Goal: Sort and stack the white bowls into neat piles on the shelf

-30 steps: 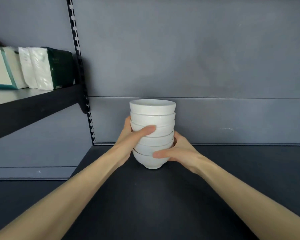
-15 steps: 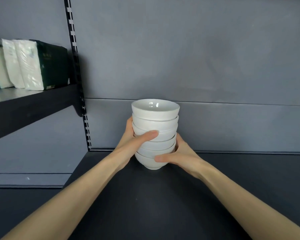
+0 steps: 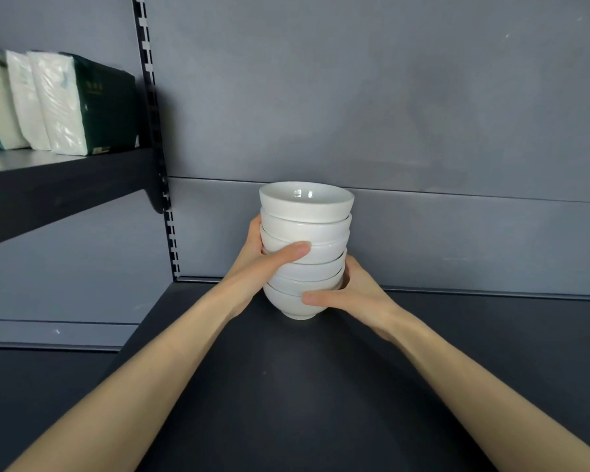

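A stack of several white bowls (image 3: 307, 219) stands on the dark shelf board (image 3: 286, 386), close to the grey back wall. My left hand (image 3: 263, 264) grips the stack from the left, thumb across the middle bowls and fingers hidden behind. My right hand (image 3: 348, 294) grips the lower bowls from the right, thumb lying on the bottom bowl. The bowls nest unevenly and the pile leans a little. The foot of the bottom bowl touches the shelf.
A higher black shelf (image 3: 58, 185) juts out at the left with wrapped tissue packs (image 3: 65, 103) on it. A slotted upright rail (image 3: 157, 131) runs down the wall beside it. The grey back panel (image 3: 423, 131) stands right behind the bowls.
The view has shifted slightly, so more of the top bowl's inside shows. Both hands keep the same hold and the stack stays at the same spot on the shelf.
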`<state>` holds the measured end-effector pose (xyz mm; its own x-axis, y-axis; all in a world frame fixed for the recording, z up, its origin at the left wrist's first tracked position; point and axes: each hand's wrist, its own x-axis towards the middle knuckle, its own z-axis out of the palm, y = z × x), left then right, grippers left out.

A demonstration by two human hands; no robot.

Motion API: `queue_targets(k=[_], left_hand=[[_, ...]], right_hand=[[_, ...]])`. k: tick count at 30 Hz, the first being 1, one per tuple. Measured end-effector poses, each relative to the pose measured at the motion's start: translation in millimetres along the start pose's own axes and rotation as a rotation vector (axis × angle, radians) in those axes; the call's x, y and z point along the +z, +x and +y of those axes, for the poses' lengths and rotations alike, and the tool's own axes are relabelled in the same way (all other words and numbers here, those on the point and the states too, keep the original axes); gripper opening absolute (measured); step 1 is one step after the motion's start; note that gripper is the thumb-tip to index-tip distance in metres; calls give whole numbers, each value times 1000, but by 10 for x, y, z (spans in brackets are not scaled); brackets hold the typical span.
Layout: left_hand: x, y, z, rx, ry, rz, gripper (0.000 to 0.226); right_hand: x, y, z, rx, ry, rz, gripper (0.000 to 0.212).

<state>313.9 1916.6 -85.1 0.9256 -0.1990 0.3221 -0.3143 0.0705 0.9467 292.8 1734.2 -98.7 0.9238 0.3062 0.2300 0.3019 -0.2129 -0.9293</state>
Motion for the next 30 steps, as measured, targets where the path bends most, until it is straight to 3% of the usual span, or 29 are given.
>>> queue_targets(k=[6,11,20,30], left_hand=[[-4,-12,-2,6,6,-10,99],[-37,-16,10,4,17,-33,98],[-62,-13,-17,15,24,-69,93],[-86,0,-58,22,55,-56,102]], right_hand=[[-34,-11,58,36,-4,28,60],[-47,0,83,100,-15,61,84],[-42,-6,90,102,-35,95,81],[-36,6,98,75,-34,113,77]])
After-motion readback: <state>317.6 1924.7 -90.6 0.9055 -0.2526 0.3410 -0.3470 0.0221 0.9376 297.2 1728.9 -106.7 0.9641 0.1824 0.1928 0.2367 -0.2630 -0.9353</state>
